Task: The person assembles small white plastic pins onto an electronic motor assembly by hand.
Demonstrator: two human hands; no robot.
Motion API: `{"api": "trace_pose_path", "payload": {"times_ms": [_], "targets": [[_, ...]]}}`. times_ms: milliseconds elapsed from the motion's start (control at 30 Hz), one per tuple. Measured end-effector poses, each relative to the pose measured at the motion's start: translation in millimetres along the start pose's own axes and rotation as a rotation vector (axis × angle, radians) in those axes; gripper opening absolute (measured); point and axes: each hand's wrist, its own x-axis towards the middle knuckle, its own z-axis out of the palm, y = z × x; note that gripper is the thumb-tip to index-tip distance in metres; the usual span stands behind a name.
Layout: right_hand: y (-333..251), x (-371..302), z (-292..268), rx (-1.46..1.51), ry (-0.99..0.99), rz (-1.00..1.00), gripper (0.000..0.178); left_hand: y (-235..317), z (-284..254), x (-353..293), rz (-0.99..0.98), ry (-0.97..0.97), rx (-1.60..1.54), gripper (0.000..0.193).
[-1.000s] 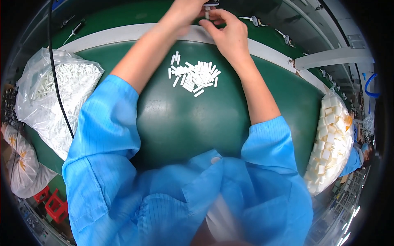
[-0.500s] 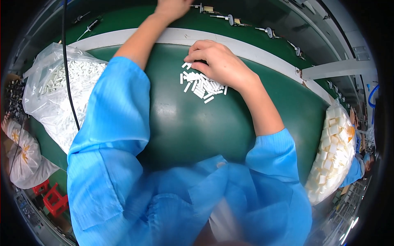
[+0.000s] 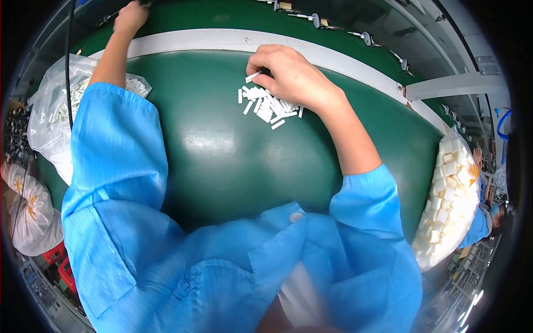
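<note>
Over the green surface beyond the white rail, my left hand [image 3: 131, 19] is stretched to the far left, its fingers curled. A dark bit shows beside those fingers, but what it belongs to is unclear. My right hand [image 3: 291, 72] pinches a small white tube [image 3: 253, 76] between thumb and fingers. Just below it, a loose heap of short white tubes [image 3: 269, 108] lies on the green tabletop [image 3: 222, 161]. Beside my left forearm a clear plastic bag [image 3: 44, 127] holds many more white pieces.
Several small assemblies with grey discs [image 3: 316, 21] lie along the far green strip, behind the white rail [image 3: 211, 40]. A bag of cream-coloured blocks [image 3: 444, 200] stands at the right edge. A black cable [image 3: 68, 66] hangs at left. Red stools [image 3: 54, 253] show lower left.
My left hand has swung left along the far strip, from near the disc assemblies to the far left. A dark-handled piece that lay there no longer shows. My right hand stays by the heap.
</note>
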Motion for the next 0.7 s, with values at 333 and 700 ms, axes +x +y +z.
{"api": "trace_pose_path", "payload": {"times_ms": [333,700], "targets": [[13,7,3,0.212,0.067,-0.021,0.012,194,-23,-113,0.278,-0.734,-2.038,0.008],[43,15,6,0.838,0.312,0.462,0.015,197,14,-117,-0.166,-0.821,-2.619,0.015]]}}
